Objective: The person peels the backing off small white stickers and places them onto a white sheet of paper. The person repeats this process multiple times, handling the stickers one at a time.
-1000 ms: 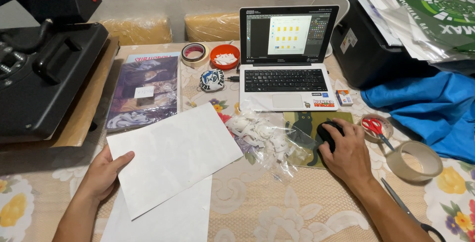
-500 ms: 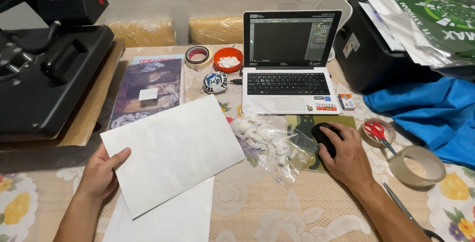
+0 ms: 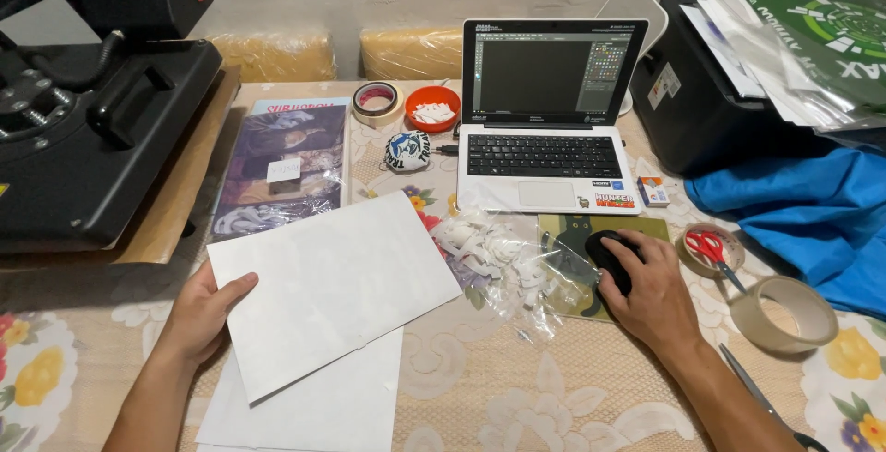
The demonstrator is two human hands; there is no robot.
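Since the earlier frame, only the white laptop's (image 3: 544, 152) screen has changed, from a page of small yellow shapes to a dark blank canvas; both hands stay put. At the table's left edge sits a black heat press (image 3: 88, 129). Near the front edge, the left hand (image 3: 205, 312) pinches the large white paper sheet (image 3: 332, 286), thumb on top, fingers hidden beneath; it overlaps a second white sheet (image 3: 318, 397). Toward the right, the right hand (image 3: 651, 290) cups the black computer mouse (image 3: 611, 258) on its green mouse mat (image 3: 591, 230), fingers together. Just beside it lies a beige tape roll (image 3: 783, 313).
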